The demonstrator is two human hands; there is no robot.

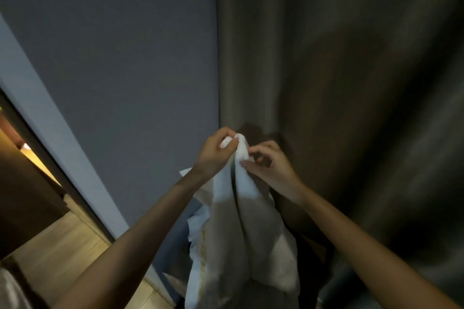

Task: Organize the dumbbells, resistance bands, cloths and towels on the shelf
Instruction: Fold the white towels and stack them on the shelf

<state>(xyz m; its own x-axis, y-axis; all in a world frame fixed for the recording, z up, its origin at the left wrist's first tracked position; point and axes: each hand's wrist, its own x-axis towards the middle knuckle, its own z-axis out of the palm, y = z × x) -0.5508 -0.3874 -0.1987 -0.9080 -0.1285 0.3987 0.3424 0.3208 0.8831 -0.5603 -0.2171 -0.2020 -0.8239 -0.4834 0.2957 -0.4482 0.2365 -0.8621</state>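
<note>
A white towel (241, 228) hangs down in front of me, held up at chest height. My left hand (216, 152) grips its bunched top corner in a closed fist. Just to the right, my right hand (268, 164) pinches the towel's edge between thumb and forefinger. The towel's lower part drapes over something pale with a yellow mark; what lies beneath is hidden. No shelf, dumbbells or bands are in view.
A grey-blue wall (113, 57) fills the left and a dark brown curtain (339, 70) the right, meeting behind my hands. A wooden floor (62, 246) and a dark door frame (50, 158) lie at the lower left.
</note>
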